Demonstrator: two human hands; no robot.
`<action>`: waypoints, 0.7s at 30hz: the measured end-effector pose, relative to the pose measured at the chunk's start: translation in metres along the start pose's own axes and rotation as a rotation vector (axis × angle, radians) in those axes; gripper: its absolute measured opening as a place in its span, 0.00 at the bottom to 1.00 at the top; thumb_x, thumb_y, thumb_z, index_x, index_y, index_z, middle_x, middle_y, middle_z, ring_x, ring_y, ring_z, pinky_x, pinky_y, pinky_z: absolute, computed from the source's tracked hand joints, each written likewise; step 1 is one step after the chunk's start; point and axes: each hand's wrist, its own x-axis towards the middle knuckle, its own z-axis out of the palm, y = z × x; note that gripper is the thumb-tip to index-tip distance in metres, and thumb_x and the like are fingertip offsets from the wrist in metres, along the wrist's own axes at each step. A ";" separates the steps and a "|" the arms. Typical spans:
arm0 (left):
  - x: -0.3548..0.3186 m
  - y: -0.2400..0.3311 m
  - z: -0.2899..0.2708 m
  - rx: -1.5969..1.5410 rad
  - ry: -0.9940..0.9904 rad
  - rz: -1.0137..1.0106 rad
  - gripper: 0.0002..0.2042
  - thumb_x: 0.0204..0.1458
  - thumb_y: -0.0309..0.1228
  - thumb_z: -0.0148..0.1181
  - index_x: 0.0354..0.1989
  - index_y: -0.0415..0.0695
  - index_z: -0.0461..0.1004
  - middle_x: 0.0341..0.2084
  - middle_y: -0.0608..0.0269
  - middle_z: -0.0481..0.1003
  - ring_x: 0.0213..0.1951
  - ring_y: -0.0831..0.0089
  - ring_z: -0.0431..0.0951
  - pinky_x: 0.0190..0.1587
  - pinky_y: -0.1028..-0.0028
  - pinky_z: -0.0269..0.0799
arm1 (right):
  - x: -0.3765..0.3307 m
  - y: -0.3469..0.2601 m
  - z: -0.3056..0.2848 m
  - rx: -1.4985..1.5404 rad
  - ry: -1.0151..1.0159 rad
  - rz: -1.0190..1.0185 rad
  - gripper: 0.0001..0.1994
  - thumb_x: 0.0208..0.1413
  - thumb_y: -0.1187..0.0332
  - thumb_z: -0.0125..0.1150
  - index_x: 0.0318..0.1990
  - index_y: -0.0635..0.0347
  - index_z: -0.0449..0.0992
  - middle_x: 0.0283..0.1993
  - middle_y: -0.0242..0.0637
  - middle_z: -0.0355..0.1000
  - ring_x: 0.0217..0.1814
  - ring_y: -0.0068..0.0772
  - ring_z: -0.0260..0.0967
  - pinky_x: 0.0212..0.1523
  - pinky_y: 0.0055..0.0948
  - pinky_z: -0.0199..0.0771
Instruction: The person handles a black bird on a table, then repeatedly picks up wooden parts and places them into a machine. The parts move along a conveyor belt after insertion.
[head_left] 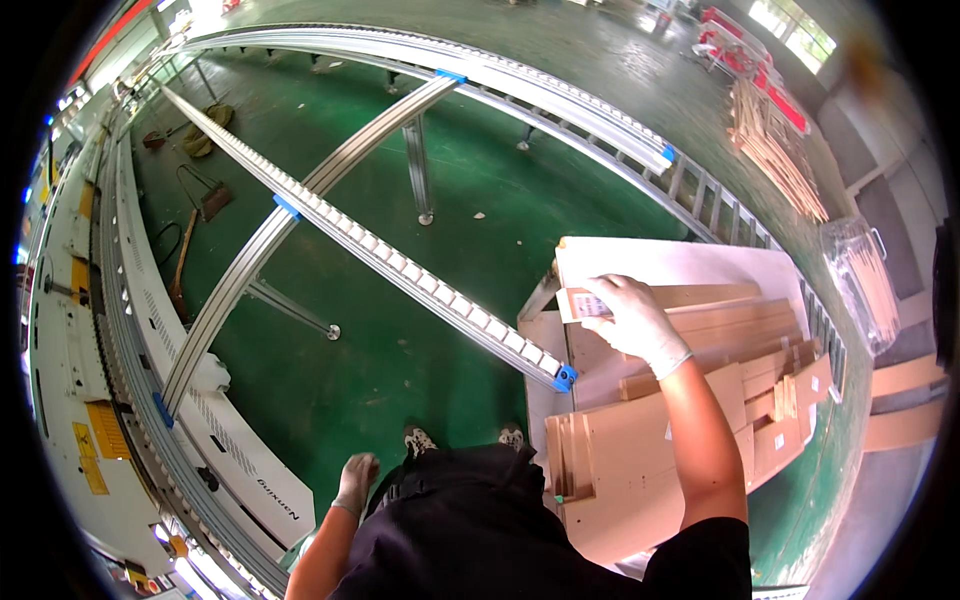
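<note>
My right hand (635,325), in a white glove, reaches over a white-topped table (640,258) on my right. Its fingers are closed over the near-left end of a narrow brown board (708,294), beside a white printed label (590,305). More brown boards (745,328) lie stacked beside and under that one, partly hidden by my wrist and forearm. Low at my left side hangs my gloved left hand (355,482), its fingers curled in with nothing visible in them. It is close to my dark clothing and apart from the boards.
A roller rail (420,275) with a blue end cap (565,377) slants toward the table, crossing a metal beam (235,270). A long white machine (235,455) stands at left. Wider brown panels (630,470) lie nearer me. Wooden strips (775,155) are piled far right.
</note>
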 end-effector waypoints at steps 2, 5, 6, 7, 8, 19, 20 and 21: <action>-0.040 0.106 0.117 0.139 0.100 0.074 0.15 0.68 0.42 0.56 0.50 0.42 0.76 0.44 0.62 0.81 0.44 0.72 0.81 0.50 0.69 0.77 | -0.012 -0.019 -0.003 -0.030 -0.028 0.004 0.25 0.51 0.59 0.73 0.57 0.52 0.76 0.54 0.41 0.77 0.57 0.48 0.75 0.58 0.47 0.74; -0.054 0.177 0.169 0.077 -0.122 0.158 0.21 0.69 0.43 0.55 0.61 0.39 0.72 0.52 0.53 0.79 0.54 0.63 0.79 0.60 0.63 0.74 | 0.001 -0.064 0.003 -0.062 -0.090 -0.078 0.25 0.51 0.58 0.73 0.56 0.53 0.76 0.51 0.39 0.77 0.54 0.44 0.77 0.55 0.45 0.76; -0.064 0.201 0.192 0.045 -0.235 0.180 0.24 0.70 0.45 0.54 0.64 0.39 0.69 0.56 0.51 0.77 0.58 0.61 0.78 0.62 0.61 0.73 | 0.001 -0.073 0.005 -0.072 -0.104 -0.105 0.25 0.51 0.58 0.73 0.56 0.53 0.76 0.51 0.38 0.77 0.53 0.42 0.77 0.55 0.45 0.76; -0.074 0.227 0.222 0.049 -0.371 0.218 0.28 0.69 0.48 0.54 0.67 0.38 0.67 0.59 0.49 0.75 0.61 0.59 0.75 0.65 0.59 0.70 | 0.001 -0.076 0.005 -0.075 -0.122 -0.095 0.25 0.51 0.57 0.73 0.56 0.54 0.76 0.52 0.37 0.77 0.54 0.41 0.76 0.55 0.43 0.76; -0.086 0.246 0.247 0.052 -0.502 0.256 0.32 0.68 0.51 0.54 0.69 0.38 0.64 0.62 0.48 0.73 0.63 0.58 0.73 0.68 0.57 0.66 | -0.002 -0.083 0.004 -0.070 -0.114 -0.094 0.26 0.51 0.57 0.74 0.56 0.54 0.76 0.52 0.37 0.77 0.54 0.41 0.76 0.55 0.43 0.76; -0.103 0.293 0.341 -0.046 -0.765 0.073 0.37 0.66 0.56 0.54 0.73 0.40 0.61 0.62 0.55 0.73 0.60 0.66 0.75 0.63 0.63 0.70 | 0.007 -0.127 0.022 0.067 -0.128 -0.113 0.25 0.49 0.58 0.75 0.55 0.56 0.78 0.50 0.35 0.77 0.51 0.40 0.77 0.53 0.43 0.77; -0.101 0.294 0.348 -0.017 -0.740 0.058 0.36 0.67 0.56 0.54 0.72 0.40 0.62 0.61 0.56 0.74 0.59 0.67 0.75 0.61 0.64 0.71 | 0.002 -0.126 0.025 0.100 -0.166 -0.078 0.27 0.50 0.56 0.75 0.56 0.54 0.78 0.55 0.37 0.77 0.56 0.44 0.76 0.56 0.45 0.75; -0.097 0.289 0.354 0.009 -0.623 0.030 0.30 0.68 0.53 0.53 0.68 0.41 0.68 0.56 0.60 0.76 0.55 0.70 0.77 0.55 0.66 0.75 | -0.003 -0.129 0.026 0.118 -0.142 -0.066 0.27 0.50 0.56 0.75 0.57 0.54 0.78 0.55 0.38 0.77 0.56 0.44 0.76 0.56 0.45 0.75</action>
